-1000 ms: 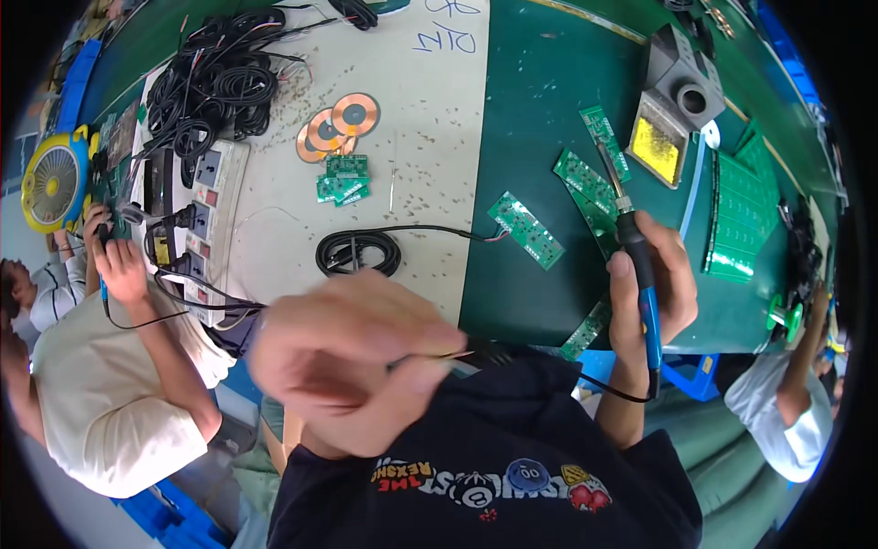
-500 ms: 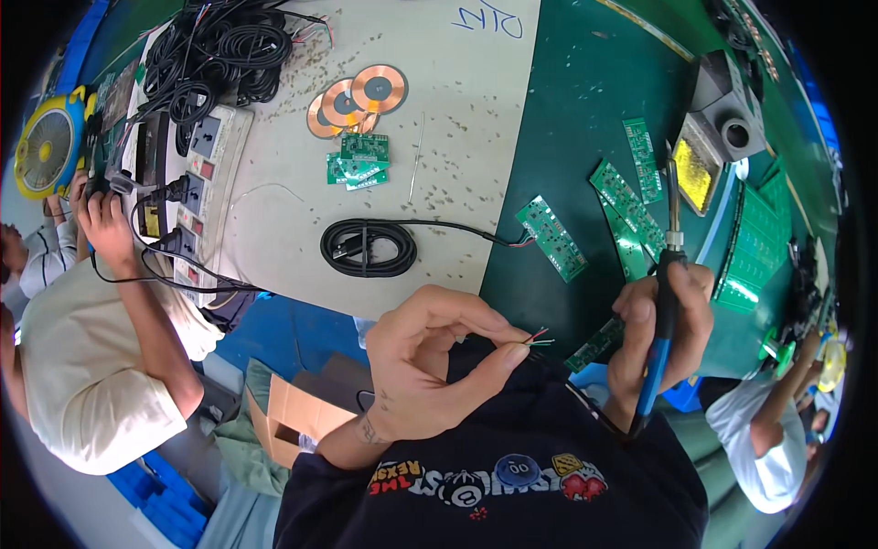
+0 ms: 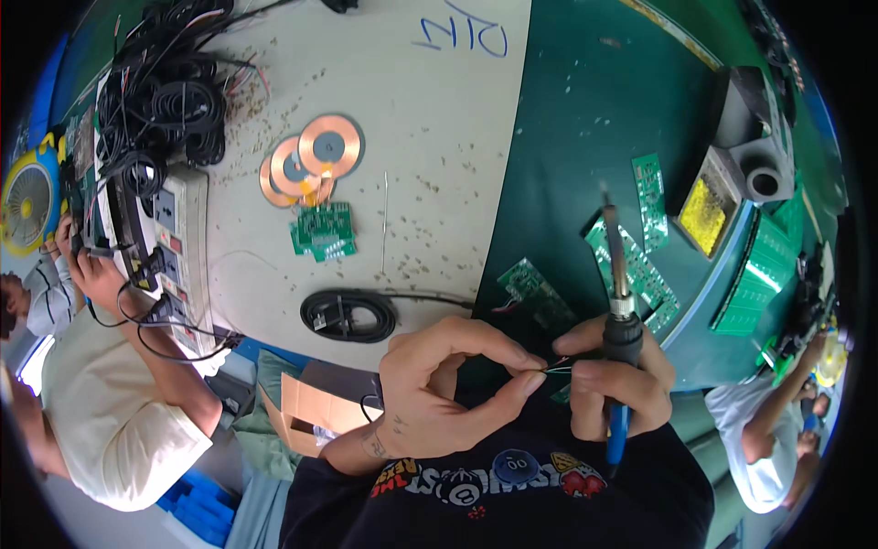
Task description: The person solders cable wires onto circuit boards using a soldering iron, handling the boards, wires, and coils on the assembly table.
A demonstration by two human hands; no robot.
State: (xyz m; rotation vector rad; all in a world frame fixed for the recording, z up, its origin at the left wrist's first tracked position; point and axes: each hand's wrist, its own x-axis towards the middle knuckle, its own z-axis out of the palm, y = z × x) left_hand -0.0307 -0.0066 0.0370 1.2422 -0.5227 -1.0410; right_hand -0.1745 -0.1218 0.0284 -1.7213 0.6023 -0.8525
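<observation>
My left hand (image 3: 448, 389) is closed in a pinch on thin stripped wires (image 3: 559, 371), whose ends stick out to the right. In my right hand (image 3: 636, 384) is a soldering iron (image 3: 622, 334) with a dark grip and blue handle end, its tip pointing away from me. The right thumb and forefinger are at the wire ends; whether they grip them is hard to tell. Just beyond my hands lies a green circuit board (image 3: 537, 291) with a coiled black cable (image 3: 348, 316) leading to it. More circuit boards (image 3: 651, 284) lie behind the iron.
Copper coils (image 3: 329, 146) and stacked small boards (image 3: 323, 231) lie on the pale sheet. At right stands an iron holder (image 3: 761, 169) with a yellow sponge (image 3: 704, 217). A power strip (image 3: 189, 220) and bundled black cables (image 3: 187, 105) lie left, near another person's arm (image 3: 169, 352).
My right hand has moved left with the soldering iron, bringing its fingers to the wire ends. My left hand still pinches the wires. The view has shifted, so the table items appear lower.
</observation>
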